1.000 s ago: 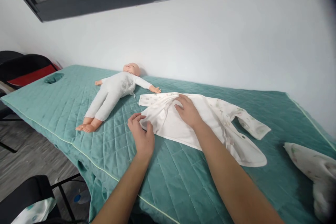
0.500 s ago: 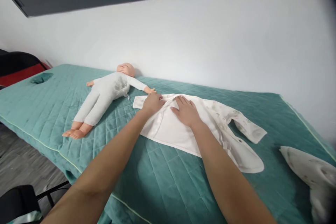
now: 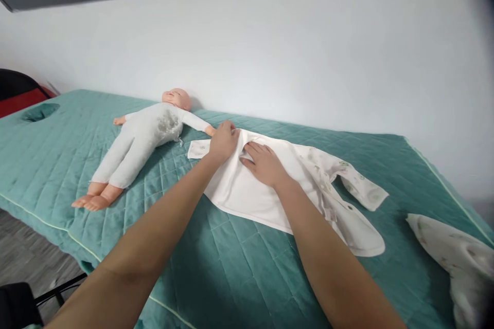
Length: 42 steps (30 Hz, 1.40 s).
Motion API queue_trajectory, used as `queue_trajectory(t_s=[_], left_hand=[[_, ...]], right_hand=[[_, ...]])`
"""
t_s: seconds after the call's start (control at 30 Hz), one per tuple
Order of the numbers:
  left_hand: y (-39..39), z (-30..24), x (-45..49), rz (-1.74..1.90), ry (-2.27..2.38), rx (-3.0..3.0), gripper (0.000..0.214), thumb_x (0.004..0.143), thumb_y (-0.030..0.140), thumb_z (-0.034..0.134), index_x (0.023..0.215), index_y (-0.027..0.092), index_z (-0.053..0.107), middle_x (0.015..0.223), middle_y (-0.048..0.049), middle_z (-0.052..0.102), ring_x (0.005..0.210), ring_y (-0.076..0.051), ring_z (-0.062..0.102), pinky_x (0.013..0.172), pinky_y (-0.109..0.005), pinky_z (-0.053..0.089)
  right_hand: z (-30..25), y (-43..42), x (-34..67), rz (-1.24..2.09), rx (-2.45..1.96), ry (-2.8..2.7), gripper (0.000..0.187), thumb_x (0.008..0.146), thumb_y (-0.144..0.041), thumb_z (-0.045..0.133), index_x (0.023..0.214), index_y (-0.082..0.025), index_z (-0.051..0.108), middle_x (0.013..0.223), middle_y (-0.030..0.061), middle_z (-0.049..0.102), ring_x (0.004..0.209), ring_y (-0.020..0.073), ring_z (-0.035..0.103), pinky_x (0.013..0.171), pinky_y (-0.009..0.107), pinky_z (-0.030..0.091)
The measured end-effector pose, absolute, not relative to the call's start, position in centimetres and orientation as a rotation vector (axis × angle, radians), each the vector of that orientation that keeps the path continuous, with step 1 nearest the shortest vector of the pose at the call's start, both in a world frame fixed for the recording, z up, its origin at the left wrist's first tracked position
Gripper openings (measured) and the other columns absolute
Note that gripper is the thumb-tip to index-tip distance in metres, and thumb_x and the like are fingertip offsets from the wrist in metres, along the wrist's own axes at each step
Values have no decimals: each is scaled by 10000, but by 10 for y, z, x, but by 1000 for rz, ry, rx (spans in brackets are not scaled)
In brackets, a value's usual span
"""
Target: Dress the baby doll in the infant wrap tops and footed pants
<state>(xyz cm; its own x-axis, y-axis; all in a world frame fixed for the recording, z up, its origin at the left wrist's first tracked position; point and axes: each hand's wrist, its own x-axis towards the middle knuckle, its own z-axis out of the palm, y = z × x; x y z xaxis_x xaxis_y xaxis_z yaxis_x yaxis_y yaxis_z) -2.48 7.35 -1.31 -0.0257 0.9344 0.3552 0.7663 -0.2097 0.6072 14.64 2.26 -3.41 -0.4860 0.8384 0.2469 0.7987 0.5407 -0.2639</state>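
Observation:
A white baby garment point(image 3: 247, 193) with a faint print lies spread on the teal quilted table point(image 3: 239, 257). My left hand point(image 3: 224, 140) grips a fold of it near its far edge, fingers curled around the cloth. Just to the right, my right hand point(image 3: 263, 164) presses flat on the garment with fingers apart. A baby doll point(image 3: 144, 136) in a white suit lies on its back to the left, its outstretched hand almost touching the garment's corner.
Another printed white cloth point(image 3: 451, 252) lies at the table's right end. A white wall runs behind the table. A round hole point(image 3: 38, 112) is in the table's far left end, with a dark chair with red seat point(image 3: 19, 95) beyond it.
My left hand left the garment's near corner, reached to its far edge and now grips a fold there. My right hand stayed pressed on the cloth. The view shifted slightly right.

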Motion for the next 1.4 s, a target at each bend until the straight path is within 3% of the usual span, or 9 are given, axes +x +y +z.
queue_trajectory(t_s=[0.17,0.37,0.53,0.73,0.87,0.93,1.07,1.2,1.4], left_hand=[[2,-34,-28,1266,1610,2313,249,987,267,478,1198,172,572,1352,-148,596,1330,-260,515,1182,-468,402],[-75,-46,-35,908,1515,2465,467,967,322,542,1404,171,475,1556,-157,455,1482,-301,388,1217,-513,401],[-91,-40,-39,853,1471,2588,390,936,126,477,1314,176,562,1536,-134,482,1491,-282,375,1228,-511,393],[-113,-32,-38,900,1307,2621,222,988,268,500,1155,202,630,1381,-93,622,1390,-247,487,1165,-482,467],[-121,-34,-38,858,1334,2610,205,993,315,508,1096,205,647,1357,-80,642,1383,-261,489,1154,-500,462],[-121,-36,-38,845,1344,2601,190,992,323,508,1031,210,655,1349,-71,648,1381,-262,487,1142,-504,467],[-117,-37,-38,830,1343,2580,203,991,339,502,937,210,650,1325,-65,662,1373,-256,488,1125,-498,475],[-116,-36,-38,839,1355,2552,237,985,326,503,840,208,649,1297,-72,676,1364,-264,490,1123,-506,470],[-114,-39,-38,844,1395,2534,275,988,329,493,774,210,617,1265,-65,688,1341,-255,511,1113,-493,478]], right_hand=[[-38,37,146,90,-1526,-2515,527,1050,-434,385,1486,-153,477,1627,139,361,1532,292,277,1230,491,244],[-35,41,142,57,-1597,-2482,544,1052,-420,346,1501,-139,471,1634,113,361,1534,282,277,1244,480,234],[-33,11,147,96,-1661,-2506,626,1059,-498,289,1565,-144,388,1677,107,249,1557,316,224,1247,535,222],[-32,-83,178,11,-1486,-2602,642,1061,-532,297,1573,-154,384,1682,119,227,1559,316,222,1251,535,236],[-23,-146,200,68,-1343,-2658,596,1054,-511,371,1567,-208,388,1678,90,262,1549,285,254,1240,510,286],[-19,-167,213,65,-1347,-2611,552,1043,-482,427,1530,-221,434,1637,84,356,1503,277,339,1206,488,349],[-15,-185,237,-37,-1588,-2354,351,1034,-406,457,1260,-198,628,1268,127,652,1181,296,593,1020,484,479],[-11,-185,242,-54,-1632,-2359,292,1047,-347,403,1037,-202,657,1001,103,672,983,261,620,930,429,486],[5,-156,250,162,-1727,-2263,311,1050,-364,381,992,-249,665,996,28,706,934,193,652,762,306,458]])
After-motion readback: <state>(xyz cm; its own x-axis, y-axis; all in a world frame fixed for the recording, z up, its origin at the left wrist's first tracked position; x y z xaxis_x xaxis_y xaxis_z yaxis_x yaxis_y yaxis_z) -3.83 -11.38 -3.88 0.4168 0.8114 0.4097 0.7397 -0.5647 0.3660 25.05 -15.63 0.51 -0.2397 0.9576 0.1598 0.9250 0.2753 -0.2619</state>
